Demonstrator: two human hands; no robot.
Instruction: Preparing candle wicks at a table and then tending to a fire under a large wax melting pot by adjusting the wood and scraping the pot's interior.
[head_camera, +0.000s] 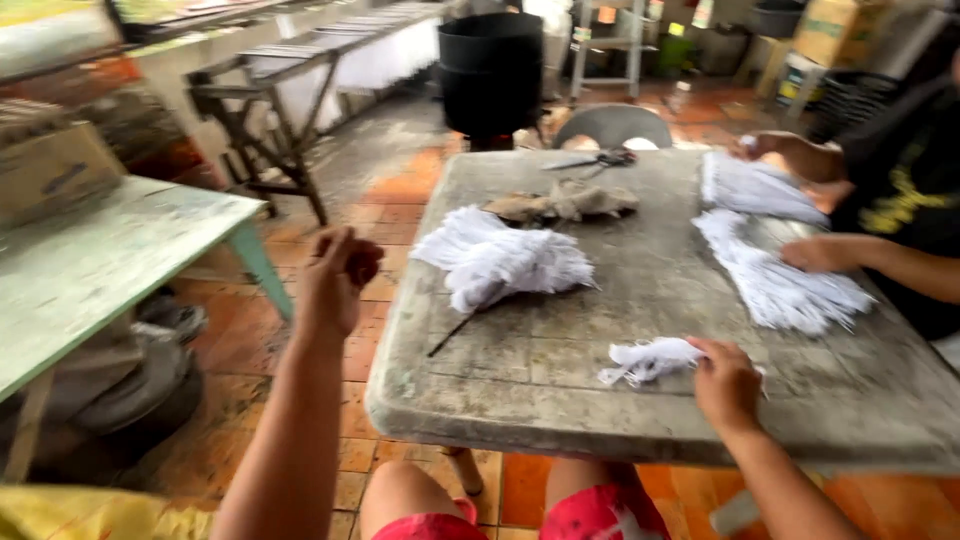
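The right hand (727, 383) is laid on a small white fringed bundle (650, 360) at the near edge of the worn grey table (560, 380); the fingers are curled over the bundle's right end, which is pinned against the tabletop. The left hand (338, 280) is raised off the table's left side, above the tiled floor (390, 190); its fingers are loosely curled and nothing is seen in it, though the blur leaves that uncertain. A larger white bundle (500, 260) is lain mid-table, well apart from both hands, with a thin dark stick (455, 332) at its near end. Farther off, a brownish rag (565, 203) and scissors (595, 160) are seen. At the right, two more white bundles (780, 285) are touched by another person's hands (815, 253). A pale green table (90, 270) is placed at the left.
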